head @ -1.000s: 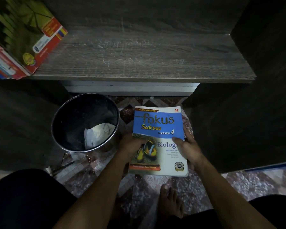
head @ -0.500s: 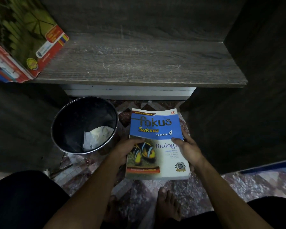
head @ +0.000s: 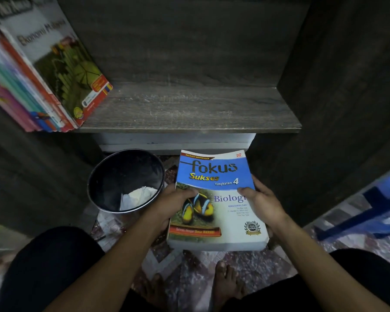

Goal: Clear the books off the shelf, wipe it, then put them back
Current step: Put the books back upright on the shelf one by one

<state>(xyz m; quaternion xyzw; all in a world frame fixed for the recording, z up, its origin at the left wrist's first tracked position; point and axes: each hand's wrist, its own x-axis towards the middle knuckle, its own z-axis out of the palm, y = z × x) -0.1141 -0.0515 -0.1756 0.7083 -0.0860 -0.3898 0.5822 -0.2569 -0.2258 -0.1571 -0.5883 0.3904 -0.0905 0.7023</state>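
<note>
You are holding the thick blue-and-white paperback biology book [head: 218, 212] below the grey wood-grain shelf board [head: 189, 109]. Your left hand [head: 173, 203] and right hand [head: 263, 206] are clamping its long edges. It is probably heavy with a limp, glossy cover, so grip mid-length.

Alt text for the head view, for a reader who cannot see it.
The left hand and right hand grip a blue Biology textbook by its side edges, below a wooden shelf. A row of leaning books fills the shelf's left end; a dark bin holding crumpled paper stands left of the textbook.
</note>
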